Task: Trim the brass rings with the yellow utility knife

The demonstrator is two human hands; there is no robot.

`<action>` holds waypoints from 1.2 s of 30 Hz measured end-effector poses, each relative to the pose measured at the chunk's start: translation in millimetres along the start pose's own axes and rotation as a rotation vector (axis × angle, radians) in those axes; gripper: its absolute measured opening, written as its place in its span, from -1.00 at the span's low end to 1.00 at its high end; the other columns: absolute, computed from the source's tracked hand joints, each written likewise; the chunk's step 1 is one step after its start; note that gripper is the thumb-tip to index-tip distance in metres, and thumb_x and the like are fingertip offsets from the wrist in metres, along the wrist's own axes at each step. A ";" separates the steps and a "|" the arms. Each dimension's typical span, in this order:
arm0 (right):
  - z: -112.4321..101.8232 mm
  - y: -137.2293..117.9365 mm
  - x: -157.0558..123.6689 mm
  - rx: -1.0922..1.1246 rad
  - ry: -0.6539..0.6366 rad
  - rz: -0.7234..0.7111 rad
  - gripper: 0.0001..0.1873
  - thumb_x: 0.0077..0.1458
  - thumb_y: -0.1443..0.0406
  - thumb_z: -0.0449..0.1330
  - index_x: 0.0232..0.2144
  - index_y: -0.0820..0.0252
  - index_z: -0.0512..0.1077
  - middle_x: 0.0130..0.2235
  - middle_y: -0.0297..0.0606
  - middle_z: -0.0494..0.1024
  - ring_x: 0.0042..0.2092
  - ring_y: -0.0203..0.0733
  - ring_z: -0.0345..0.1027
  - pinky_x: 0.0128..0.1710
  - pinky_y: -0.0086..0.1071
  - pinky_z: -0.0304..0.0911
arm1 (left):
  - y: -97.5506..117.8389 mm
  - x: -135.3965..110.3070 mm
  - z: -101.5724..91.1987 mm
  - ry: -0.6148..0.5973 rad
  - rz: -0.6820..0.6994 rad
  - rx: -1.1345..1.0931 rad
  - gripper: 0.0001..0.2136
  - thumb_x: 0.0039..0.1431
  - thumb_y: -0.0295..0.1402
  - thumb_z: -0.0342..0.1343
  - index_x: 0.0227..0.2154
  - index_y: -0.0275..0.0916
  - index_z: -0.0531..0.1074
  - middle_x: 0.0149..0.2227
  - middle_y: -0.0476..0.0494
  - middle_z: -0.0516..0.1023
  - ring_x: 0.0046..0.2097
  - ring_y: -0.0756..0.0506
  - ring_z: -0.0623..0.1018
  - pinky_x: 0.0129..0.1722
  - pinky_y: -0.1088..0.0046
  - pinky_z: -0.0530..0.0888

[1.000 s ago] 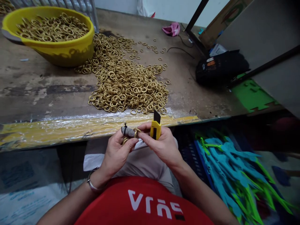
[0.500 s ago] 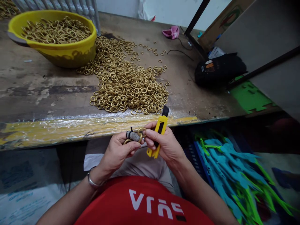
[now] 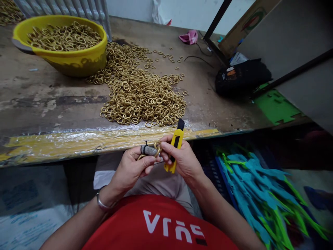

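My left hand [image 3: 134,166] is closed on brass rings [image 3: 141,157], pinching them between thumb and fingers. A grey sleeve [image 3: 148,150] tied with black covers its index finger. Another brass ring [image 3: 157,145] stands up between the two hands, at the fingertips of my right hand [image 3: 183,157]. That same hand grips a yellow box cutter [image 3: 175,147] across its palm, with the dark blade end pointing up and away. The fingers partly hide how the rings touch each other. Just beyond the hands, a heap of brass rings [image 3: 145,97] lies on the table.
A yellow tub [image 3: 75,64] full of rings stands at the back left of the worn table [image 3: 39,100]. Yellow tape [image 3: 65,144] covers its front edge. A black bag [image 3: 241,76] and pink cloth [image 3: 189,37] lie right. Blue and green pieces [image 3: 255,180] fill a crate below.
The box cutter has tilted slightly more upright and shifted a little left in my right hand. The ring between the hands has turned slightly. Both hands stay together in the same place.
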State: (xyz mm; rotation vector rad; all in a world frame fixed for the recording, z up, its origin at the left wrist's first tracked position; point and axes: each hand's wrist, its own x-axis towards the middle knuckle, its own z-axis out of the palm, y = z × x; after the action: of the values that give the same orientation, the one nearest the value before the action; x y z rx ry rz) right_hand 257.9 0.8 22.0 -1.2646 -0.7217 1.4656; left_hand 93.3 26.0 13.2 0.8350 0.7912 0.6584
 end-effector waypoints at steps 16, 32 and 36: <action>-15.3 2.2 -25.7 -1.243 -0.003 -0.569 -0.71 0.08 0.53 0.04 -0.20 0.21 0.44 -0.28 -0.22 0.53 -0.29 -0.20 0.39 -0.27 -0.40 0.23 | -2.0 2.9 1.5 0.024 -0.035 -0.015 -0.78 0.01 -0.27 0.30 -0.43 -0.34 0.48 -0.65 0.07 0.33 -0.64 0.13 0.23 -0.71 0.66 0.14; -15.1 7.2 -21.9 -1.704 0.123 -0.694 -0.71 0.18 0.50 -0.03 -0.15 0.28 0.43 -0.35 -0.16 0.50 -0.36 -0.18 0.32 -0.35 -0.36 0.14 | 5.4 0.8 2.6 0.050 -0.013 0.117 -0.71 0.04 -0.17 0.30 -0.51 -0.30 0.41 -0.69 0.07 0.35 -0.69 0.12 0.26 -0.73 0.65 0.16; -42.5 -0.8 2.4 -1.703 0.335 -0.345 -0.78 0.18 0.48 -0.01 -0.30 0.26 0.44 -0.40 -0.14 0.50 -0.44 -0.22 0.29 -0.45 -0.39 0.02 | 11.5 -5.0 0.3 -0.015 -0.041 0.114 -0.82 0.06 -0.32 0.28 -0.50 -0.31 0.45 -0.71 0.09 0.32 -0.69 0.13 0.23 -0.72 0.65 0.17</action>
State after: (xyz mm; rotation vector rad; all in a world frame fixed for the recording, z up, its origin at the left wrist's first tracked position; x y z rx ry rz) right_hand 298.7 -4.1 10.6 -2.2841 -1.9507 0.0244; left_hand 88.5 27.9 24.6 0.9240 0.8361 0.5737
